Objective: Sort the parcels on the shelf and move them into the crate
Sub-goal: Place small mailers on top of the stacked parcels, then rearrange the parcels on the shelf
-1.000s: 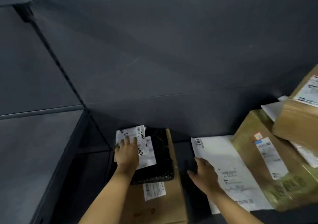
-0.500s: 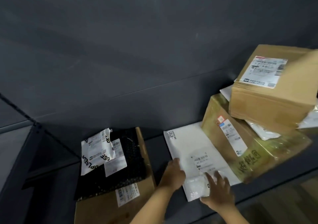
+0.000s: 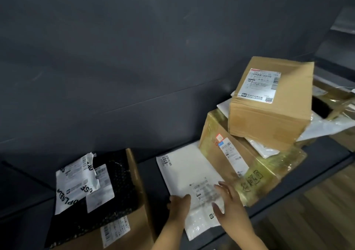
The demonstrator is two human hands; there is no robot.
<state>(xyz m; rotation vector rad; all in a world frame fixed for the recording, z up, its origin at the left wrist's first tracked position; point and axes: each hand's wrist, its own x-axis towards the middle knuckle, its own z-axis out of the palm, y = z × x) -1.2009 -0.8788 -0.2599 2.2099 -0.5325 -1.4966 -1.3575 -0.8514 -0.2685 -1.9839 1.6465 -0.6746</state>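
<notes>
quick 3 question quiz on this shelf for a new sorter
1. True or false: the left hand and the right hand both touch the white mailer.
2. What lies on the left box? A) black mailer B) bottle C) crate
3. Which hand lies flat beside the white mailer's label?
Key: 1 true; 2 A; 3 right.

White mailer [image 3: 184, 165]; black parcel [image 3: 119, 174] (dotted all over); plain brown box [image 3: 269, 122]; dark grey shelf [image 3: 148, 172].
</notes>
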